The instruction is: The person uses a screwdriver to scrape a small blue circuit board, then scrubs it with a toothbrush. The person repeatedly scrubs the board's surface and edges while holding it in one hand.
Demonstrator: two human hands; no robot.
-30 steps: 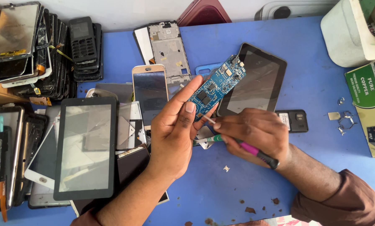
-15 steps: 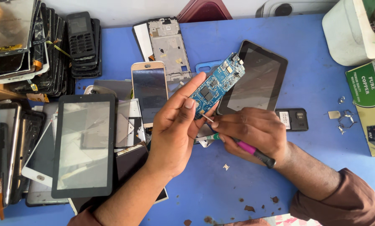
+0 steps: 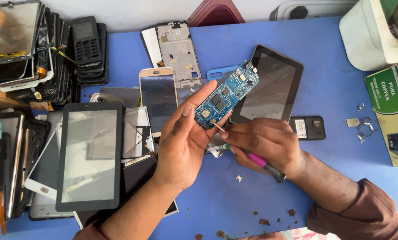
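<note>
Pinching the blue rectangular circuit board (image 3: 228, 94) mid-frame in my left hand (image 3: 185, 138), right hand (image 3: 265, 142) closed around a pink-handled screwdriver (image 3: 252, 156), I risk slipping and gouging components.

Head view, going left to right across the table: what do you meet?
Stack of phone screens → large black tablet screen → left hand → blue circuit board → right hand holding a pink-handled screwdriver → small black phone → loose metal bits → green box.
</note>
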